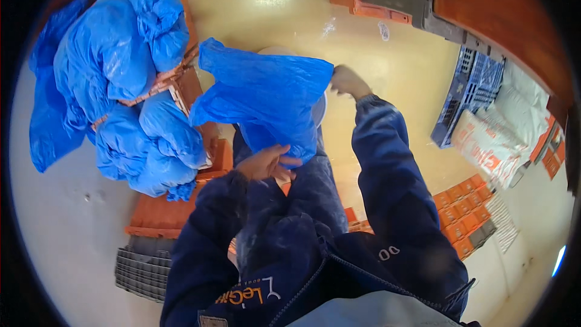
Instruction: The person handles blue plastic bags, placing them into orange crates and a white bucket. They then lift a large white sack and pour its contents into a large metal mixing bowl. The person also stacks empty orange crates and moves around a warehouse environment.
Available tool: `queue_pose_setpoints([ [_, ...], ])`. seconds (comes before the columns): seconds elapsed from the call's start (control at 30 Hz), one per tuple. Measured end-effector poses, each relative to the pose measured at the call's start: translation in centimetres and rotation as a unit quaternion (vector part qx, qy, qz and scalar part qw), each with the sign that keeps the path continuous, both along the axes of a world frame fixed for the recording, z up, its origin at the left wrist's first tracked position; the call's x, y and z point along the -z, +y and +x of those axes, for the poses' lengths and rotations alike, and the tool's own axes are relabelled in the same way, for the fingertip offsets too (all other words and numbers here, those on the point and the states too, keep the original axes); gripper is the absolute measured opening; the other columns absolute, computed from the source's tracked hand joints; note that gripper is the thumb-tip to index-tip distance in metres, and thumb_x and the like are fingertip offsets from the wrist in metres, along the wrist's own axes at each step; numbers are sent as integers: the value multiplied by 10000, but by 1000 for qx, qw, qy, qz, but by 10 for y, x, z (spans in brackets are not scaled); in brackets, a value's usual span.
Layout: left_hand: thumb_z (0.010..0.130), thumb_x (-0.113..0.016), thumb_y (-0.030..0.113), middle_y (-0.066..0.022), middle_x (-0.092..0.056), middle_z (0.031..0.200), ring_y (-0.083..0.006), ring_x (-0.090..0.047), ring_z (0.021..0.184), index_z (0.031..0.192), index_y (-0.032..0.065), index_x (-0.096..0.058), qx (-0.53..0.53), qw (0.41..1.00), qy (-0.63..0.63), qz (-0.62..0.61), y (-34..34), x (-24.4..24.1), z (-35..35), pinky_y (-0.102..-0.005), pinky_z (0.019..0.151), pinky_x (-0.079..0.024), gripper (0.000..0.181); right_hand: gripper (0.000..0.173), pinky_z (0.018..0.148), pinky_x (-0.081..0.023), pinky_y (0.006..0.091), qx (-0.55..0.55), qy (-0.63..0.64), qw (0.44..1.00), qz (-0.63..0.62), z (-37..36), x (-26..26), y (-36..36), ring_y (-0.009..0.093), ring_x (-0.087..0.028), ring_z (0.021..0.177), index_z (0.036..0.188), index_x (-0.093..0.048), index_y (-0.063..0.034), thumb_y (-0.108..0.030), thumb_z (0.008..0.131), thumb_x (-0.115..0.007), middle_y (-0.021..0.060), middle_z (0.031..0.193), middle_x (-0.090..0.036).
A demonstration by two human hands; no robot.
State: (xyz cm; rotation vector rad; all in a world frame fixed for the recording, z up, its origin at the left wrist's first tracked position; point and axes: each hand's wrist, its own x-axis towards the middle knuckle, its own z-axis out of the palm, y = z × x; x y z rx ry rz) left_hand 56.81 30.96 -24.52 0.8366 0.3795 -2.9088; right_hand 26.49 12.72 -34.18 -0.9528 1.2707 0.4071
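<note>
A blue plastic bag (268, 81) hangs spread out in front of my legs, its loose left side folded and creased. My right hand (350, 82) pinches its upper right corner with curled fingers. At the bag's lower edge is my left hand (271, 163), fingers apart and palm partly turned up; it appears to touch the plastic without gripping it. Behind the bag stands a white round container (321, 111), mostly hidden, with only parts of its rim showing.
Several filled blue bags (109, 50) are heaped on orange crates (181, 86) at left. A grey crate (143, 268) stands below them. To the right are a blue plastic crate (467, 95), white printed sacks (492, 141) and stacked orange boxes (465, 211). Large orange bins (490, 4) occupy the upper right.
</note>
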Motion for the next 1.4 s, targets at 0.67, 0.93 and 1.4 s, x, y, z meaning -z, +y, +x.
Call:
queue_pose_setpoints([
  [0.67,935,-635,169,-111,-670,1194,-238,-620,1139,1148,53,-683,-136,752,-517,-385,-70,70,103,-372,971,-473,247,323,959,-504,426,179,91,978,59,5,-6,5,370,-629,1106,1081,-727,-100,-265,804,-750,246,1314,-585],
  [0.93,814,-622,61,-266,-632,1131,-395,-657,993,1208,105,-648,201,594,-582,-517,-72,68,71,-457,861,-524,398,504,799,-571,476,-193,51,920,-336,71,-36,48,444,-640,1024,1256,-648,-140,-137,756,-716,302,1316,-523],
  [1.4,774,-703,121,-271,-533,1278,-441,-653,1011,1396,118,-431,421,519,-568,-480,-15,150,130,-502,855,-540,679,341,639,-571,443,-435,249,768,-398,7,42,33,333,-704,742,1114,-665,-77,-225,807,-688,242,1274,-576],
])
